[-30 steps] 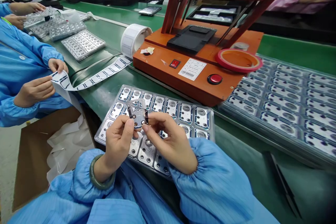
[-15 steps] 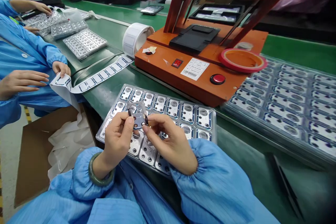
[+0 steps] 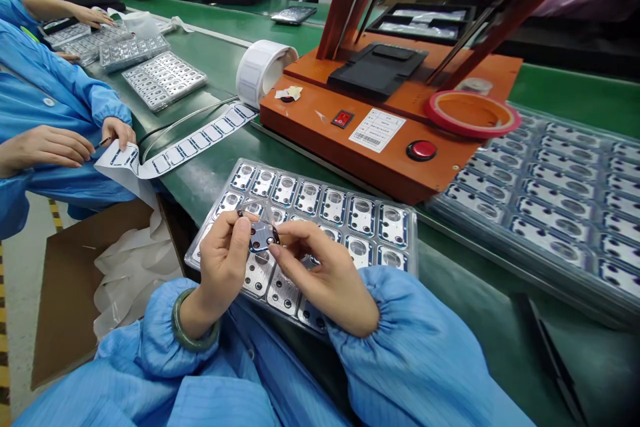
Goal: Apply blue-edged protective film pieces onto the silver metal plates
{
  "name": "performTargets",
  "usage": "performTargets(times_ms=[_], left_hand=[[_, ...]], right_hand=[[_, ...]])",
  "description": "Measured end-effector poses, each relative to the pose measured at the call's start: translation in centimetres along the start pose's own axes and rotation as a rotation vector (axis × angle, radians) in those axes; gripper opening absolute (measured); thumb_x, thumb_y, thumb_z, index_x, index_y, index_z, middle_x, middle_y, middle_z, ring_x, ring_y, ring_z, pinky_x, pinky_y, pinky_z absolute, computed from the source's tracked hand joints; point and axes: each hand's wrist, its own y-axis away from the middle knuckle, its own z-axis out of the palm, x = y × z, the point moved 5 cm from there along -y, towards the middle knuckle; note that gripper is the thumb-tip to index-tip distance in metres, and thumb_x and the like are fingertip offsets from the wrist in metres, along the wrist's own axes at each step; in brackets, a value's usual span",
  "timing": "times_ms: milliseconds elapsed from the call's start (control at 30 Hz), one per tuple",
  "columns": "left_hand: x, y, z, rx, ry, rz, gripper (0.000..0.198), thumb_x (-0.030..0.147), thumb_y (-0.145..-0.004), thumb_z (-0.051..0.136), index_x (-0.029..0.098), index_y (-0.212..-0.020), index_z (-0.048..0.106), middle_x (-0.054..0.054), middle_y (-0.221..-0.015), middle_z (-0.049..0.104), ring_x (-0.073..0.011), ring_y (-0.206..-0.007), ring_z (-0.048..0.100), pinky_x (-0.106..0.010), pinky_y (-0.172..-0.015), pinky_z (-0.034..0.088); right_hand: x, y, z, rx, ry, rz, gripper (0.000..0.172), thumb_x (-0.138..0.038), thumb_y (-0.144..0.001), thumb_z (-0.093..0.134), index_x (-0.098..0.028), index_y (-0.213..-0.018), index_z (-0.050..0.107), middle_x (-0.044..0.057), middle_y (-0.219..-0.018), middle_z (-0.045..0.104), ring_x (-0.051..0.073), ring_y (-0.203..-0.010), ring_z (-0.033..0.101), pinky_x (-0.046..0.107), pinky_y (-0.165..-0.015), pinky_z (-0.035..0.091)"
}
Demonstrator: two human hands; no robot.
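Between my two hands is a small metal plate (image 3: 261, 237) with dark round holes and a clear film at its upper side. The fingertips of my left hand (image 3: 223, 267) pinch its left edge. My right hand (image 3: 327, 273) grips the right edge between thumb and fingers. Both hands are closed and hover over a clear plastic tray (image 3: 413, 240) on the bench. Rows of similar silver plates with blue borders sit in the tray's pockets. My hands and forearms hide part of its middle and near side.
Behind the tray stands an orange press (image 3: 305, 127) bearing a red tape roll (image 3: 515, 121). Stacked trays (image 3: 555, 213) lie right, near black tweezers (image 3: 550, 353). At left, a co-worker's hand (image 3: 117, 130) holds a sticker strip (image 3: 195, 143) above a cardboard box (image 3: 65, 293).
The plate in my hands has tipped, and its clear film looks flatter and less raised. My grip stays on both edges. The co-worker's other hand at left now holds a thin dark-tipped tool.
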Motion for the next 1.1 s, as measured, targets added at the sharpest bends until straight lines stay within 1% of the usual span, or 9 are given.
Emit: performTargets(times_ms=[100, 200, 333, 500, 567, 700, 833, 1000, 1100], left_hand=[[-0.27, 0.04, -0.10, -0.001, 0.025, -0.003, 0.022, 0.035, -0.093, 0.050, 0.021, -0.088, 0.065, 0.000, -0.079, 0.065, -0.0123, -0.071, 0.057, -0.023, -0.068, 0.044], [-0.24, 0.10, -0.04, -0.016, 0.022, 0.010, 0.022, 0.035, -0.093, 0.049, 0.020, -0.088, 0.063, 0.000, -0.079, 0.064, -0.0127, -0.073, 0.057, -0.024, -0.069, 0.045], [-0.09, 0.18, 0.07, -0.009, 0.008, 0.016, 0.020, 0.035, -0.094, 0.048, 0.021, -0.091, 0.062, -0.001, -0.086, 0.066, -0.0130, -0.080, 0.060, -0.024, -0.075, 0.046], [-0.43, 0.23, 0.00, 0.036, 0.083, 0.006, 0.024, 0.037, -0.094, 0.048, 0.020, -0.099, 0.064, -0.004, -0.095, 0.068, -0.0156, -0.090, 0.063, -0.027, -0.083, 0.048], [-0.55, 0.18, -0.15, 0.056, 0.067, 0.008, 0.026, 0.038, -0.094, 0.047, 0.020, -0.099, 0.065, -0.004, -0.096, 0.069, -0.0165, -0.089, 0.063, -0.028, -0.082, 0.048], [-0.28, 0.04, -0.46, 0.071, -0.017, 0.065, 0.024, 0.036, -0.094, 0.047, 0.021, -0.091, 0.066, -0.001, -0.087, 0.069, -0.0143, -0.080, 0.062, -0.026, -0.075, 0.048], [-0.26, 0.06, -0.67, 0.085, -0.010, 0.068, 0.024, 0.035, -0.094, 0.047, 0.020, -0.087, 0.065, -0.001, -0.084, 0.068, -0.0134, -0.076, 0.062, -0.024, -0.071, 0.047], [-0.28, 0.12, -0.69, 0.086, -0.021, 0.070, 0.027, 0.036, -0.094, 0.046, 0.020, -0.088, 0.066, -0.001, -0.082, 0.068, -0.0128, -0.074, 0.061, -0.023, -0.069, 0.046], [-0.12, 0.11, -0.64, 0.089, -0.041, 0.086, 0.025, 0.034, -0.095, 0.046, 0.020, -0.089, 0.066, 0.000, -0.083, 0.068, -0.0116, -0.074, 0.061, -0.022, -0.068, 0.046]], right_hand=[[0.02, 0.01, 0.04, -0.007, 0.014, 0.003, 0.017, -0.023, -0.089, 0.057, -0.021, -0.105, 0.058, 0.000, -0.076, 0.061, 0.011, -0.063, 0.056, 0.024, -0.057, 0.048], [-0.06, 0.00, 0.01, -0.004, 0.019, -0.006, 0.016, -0.022, -0.089, 0.057, -0.021, -0.104, 0.057, 0.000, -0.076, 0.061, 0.011, -0.063, 0.056, 0.024, -0.057, 0.048], [-0.21, -0.02, -0.02, 0.003, 0.023, -0.023, 0.017, -0.021, -0.088, 0.057, -0.021, -0.105, 0.057, -0.001, -0.077, 0.062, 0.010, -0.062, 0.056, 0.023, -0.057, 0.048], [-0.36, 0.00, 0.04, 0.000, 0.056, -0.022, 0.017, -0.021, -0.088, 0.058, -0.022, -0.105, 0.058, -0.001, -0.077, 0.064, 0.010, -0.060, 0.057, 0.023, -0.056, 0.049], [-0.39, 0.03, 0.08, 0.002, 0.060, -0.021, 0.017, -0.022, -0.088, 0.058, -0.022, -0.104, 0.058, -0.001, -0.076, 0.064, 0.010, -0.060, 0.058, 0.022, -0.055, 0.049], [-0.51, 0.13, 0.29, -0.013, 0.080, -0.043, 0.015, -0.022, -0.087, 0.059, -0.022, -0.103, 0.058, -0.001, -0.074, 0.063, 0.010, -0.059, 0.058, 0.022, -0.055, 0.049], [-0.52, 0.20, 0.49, -0.040, 0.088, -0.051, 0.015, -0.023, -0.088, 0.059, -0.022, -0.103, 0.058, -0.001, -0.076, 0.065, 0.010, -0.059, 0.059, 0.023, -0.056, 0.049], [-0.61, 0.14, 0.58, -0.047, 0.096, -0.057, 0.015, -0.022, -0.088, 0.059, -0.021, -0.103, 0.058, -0.001, -0.076, 0.066, 0.010, -0.060, 0.060, 0.022, -0.056, 0.049], [-0.85, 0.18, 0.69, -0.053, 0.124, -0.092, 0.015, -0.021, -0.089, 0.058, -0.021, -0.103, 0.057, 0.000, -0.079, 0.068, 0.010, -0.060, 0.061, 0.022, -0.056, 0.049]])
